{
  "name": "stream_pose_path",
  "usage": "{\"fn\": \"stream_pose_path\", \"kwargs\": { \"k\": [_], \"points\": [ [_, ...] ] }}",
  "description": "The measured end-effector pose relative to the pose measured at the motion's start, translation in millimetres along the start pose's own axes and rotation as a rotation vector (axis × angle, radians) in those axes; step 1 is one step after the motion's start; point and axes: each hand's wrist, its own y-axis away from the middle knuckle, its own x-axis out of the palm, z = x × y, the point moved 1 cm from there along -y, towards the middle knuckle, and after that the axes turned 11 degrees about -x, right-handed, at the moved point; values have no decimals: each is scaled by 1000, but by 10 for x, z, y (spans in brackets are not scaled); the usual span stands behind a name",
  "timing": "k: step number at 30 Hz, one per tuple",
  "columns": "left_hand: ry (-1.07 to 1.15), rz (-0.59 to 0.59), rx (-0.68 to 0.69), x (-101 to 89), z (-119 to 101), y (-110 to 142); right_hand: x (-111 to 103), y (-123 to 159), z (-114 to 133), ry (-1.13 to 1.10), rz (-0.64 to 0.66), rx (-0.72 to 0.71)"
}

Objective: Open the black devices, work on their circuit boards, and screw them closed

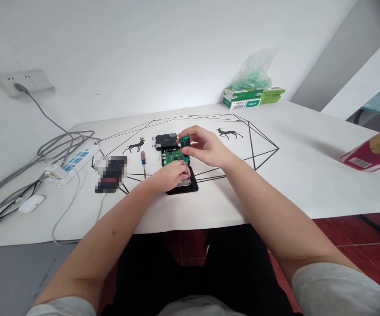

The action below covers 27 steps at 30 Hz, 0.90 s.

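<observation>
My right hand (pixel 204 145) is closed around the green and black handle of a screwdriver (pixel 185 141), which stands upright with its shaft pointing down. Below it, the fingers of my left hand (pixel 173 175) are bent together near the screwdriver's lower end; what they pinch, if anything, is hidden. Under both hands lies a green circuit board (pixel 170 156), partly covered by my fingers. A black tray-like part (pixel 193 186) with a silvery piece on it sits nearest me. Behind the board rests a black box-shaped cover (pixel 166 141) with small labels.
A second screwdriver (pixel 143 163) lies left of the board, beside a blurred-out phone-like object (pixel 111 174). Farther left are a power strip (pixel 77 162), cables, glasses (pixel 15 204) and a white earbud case (pixel 32 203). Green boxes (pixel 242 97) stand at the back; a red-yellow package (pixel 372 151) stands right.
</observation>
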Motion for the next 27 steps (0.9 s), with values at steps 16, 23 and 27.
{"fn": "stream_pose_path", "kwargs": {
  "k": [16, 23, 27],
  "points": [
    [-56, -129, -9, -135, 65, 84, 146, 38, -189, 270, -199, -88],
    [-269, -282, -196, -439, 393, 217, 199, 49, -117, 412, -297, -259],
    [-355, -295, -348, -519, 526, 242, 160, 37, -96, 408, -349, -281]
  ]
}}
